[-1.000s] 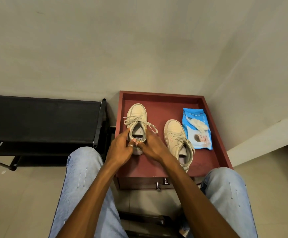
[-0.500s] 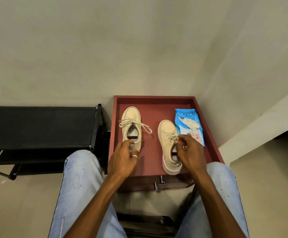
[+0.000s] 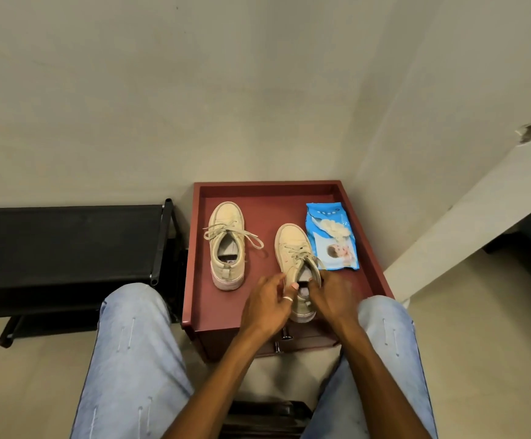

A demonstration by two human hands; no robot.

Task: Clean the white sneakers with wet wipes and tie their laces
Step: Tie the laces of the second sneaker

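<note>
Two cream sneakers stand toes away from me on a red-brown cabinet top (image 3: 365, 280). The left sneaker (image 3: 227, 245) stands alone, its lace in a bow with one loop trailing right. Both my hands are at the collar of the right sneaker (image 3: 292, 245). My left hand (image 3: 265, 304), a ring on one finger, grips the collar's left side. My right hand (image 3: 330, 294) grips the collar's right side. This sneaker's laces lie loose over the tongue. Its heel is mostly hidden by my hands. A blue wet-wipes pack (image 3: 332, 236) lies flat just right of it.
The cabinet top has a raised rim and sits in a wall corner; drawer knobs (image 3: 284, 335) show on its front. A black shoe rack (image 3: 67, 242) stands to the left. My knees in light jeans flank the cabinet front.
My left hand let go of the left sneaker's heel and moved right to the right sneaker. My right hand shifted from that shoe's laces down to its collar.
</note>
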